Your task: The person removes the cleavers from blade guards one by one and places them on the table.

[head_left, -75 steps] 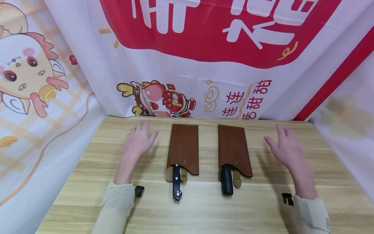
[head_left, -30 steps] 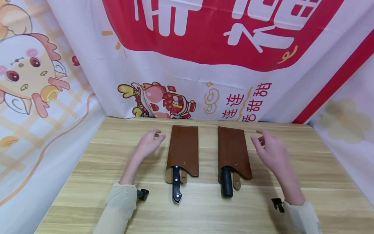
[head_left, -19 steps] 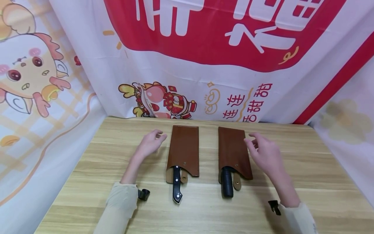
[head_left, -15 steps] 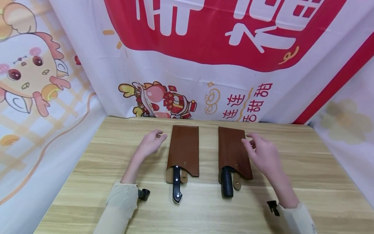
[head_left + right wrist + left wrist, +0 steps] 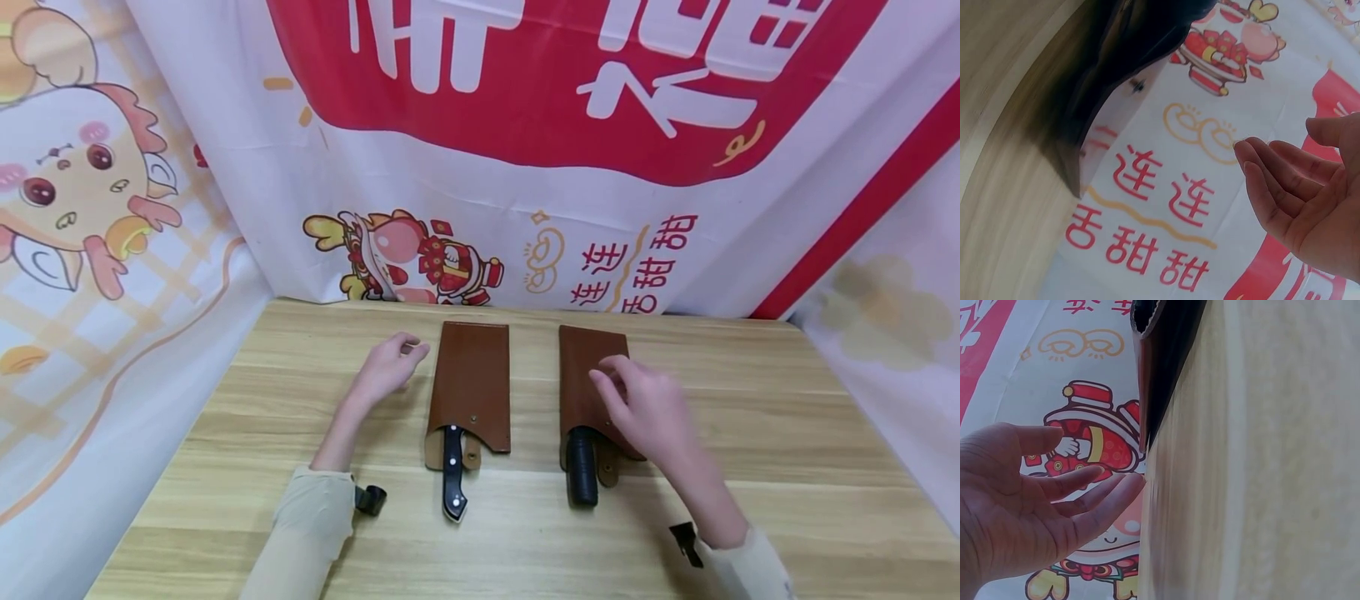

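Observation:
Two brown leather sheaths lie side by side in the head view. From the left sheath (image 5: 472, 375) sticks a knife's black handle (image 5: 453, 467) with pale rivets. A black ribbed handle (image 5: 582, 471) juts from the right sheath (image 5: 579, 367); what it belongs to inside is hidden. My right hand (image 5: 648, 408) hovers over the right sheath's right side, fingers loosely bent and holding nothing. Beside the left sheath, my left hand (image 5: 384, 367) hangs with relaxed fingers, apart from it. Both wrist views show bare palms, the left hand (image 5: 1022, 512) and the right hand (image 5: 1310, 200).
A wood-grain table (image 5: 517, 550) bears both sheaths. Printed white and red cloth (image 5: 517, 200) hangs behind its back edge and along the sides. Each sheath has a short snap strap at its mouth, such as the right strap (image 5: 608, 473).
My right hand has come from the right side inward, over the right sheath. Earlier my left hand moved slightly toward the left sheath; lately it stays still. The sheaths have not moved.

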`<action>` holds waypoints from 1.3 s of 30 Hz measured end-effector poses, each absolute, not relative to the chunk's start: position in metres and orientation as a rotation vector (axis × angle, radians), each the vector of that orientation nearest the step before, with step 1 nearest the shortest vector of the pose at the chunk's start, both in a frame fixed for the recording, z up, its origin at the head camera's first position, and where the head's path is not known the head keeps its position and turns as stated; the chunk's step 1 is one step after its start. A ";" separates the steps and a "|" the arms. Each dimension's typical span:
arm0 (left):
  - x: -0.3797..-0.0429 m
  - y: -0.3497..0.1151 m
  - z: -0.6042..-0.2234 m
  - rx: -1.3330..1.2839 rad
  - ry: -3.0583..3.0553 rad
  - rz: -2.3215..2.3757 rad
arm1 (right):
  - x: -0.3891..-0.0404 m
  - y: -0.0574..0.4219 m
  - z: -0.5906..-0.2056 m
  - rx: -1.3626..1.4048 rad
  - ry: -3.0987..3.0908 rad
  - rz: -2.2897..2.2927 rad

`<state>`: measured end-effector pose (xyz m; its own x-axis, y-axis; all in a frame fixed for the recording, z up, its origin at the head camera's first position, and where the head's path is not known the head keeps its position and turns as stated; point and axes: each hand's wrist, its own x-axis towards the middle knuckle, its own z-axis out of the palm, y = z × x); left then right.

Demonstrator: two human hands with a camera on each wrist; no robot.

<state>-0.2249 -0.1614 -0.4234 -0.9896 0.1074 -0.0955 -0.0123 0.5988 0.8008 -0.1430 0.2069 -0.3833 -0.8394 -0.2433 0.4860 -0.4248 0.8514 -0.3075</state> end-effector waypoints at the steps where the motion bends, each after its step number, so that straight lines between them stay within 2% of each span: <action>1: -0.225 -0.161 -0.424 0.075 2.679 1.353 | -0.142 0.205 -0.383 0.499 -2.592 0.569; 39: -0.229 -0.153 -0.430 -0.015 2.493 1.486 | -0.127 0.144 -0.394 0.628 -2.624 0.735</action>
<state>-0.2286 -0.1529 -0.4305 -0.9715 0.1123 -0.2086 -0.1300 0.4834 0.8657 -0.1272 0.1438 -0.3945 -0.8433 -0.3199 0.4319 -0.4977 0.7681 -0.4029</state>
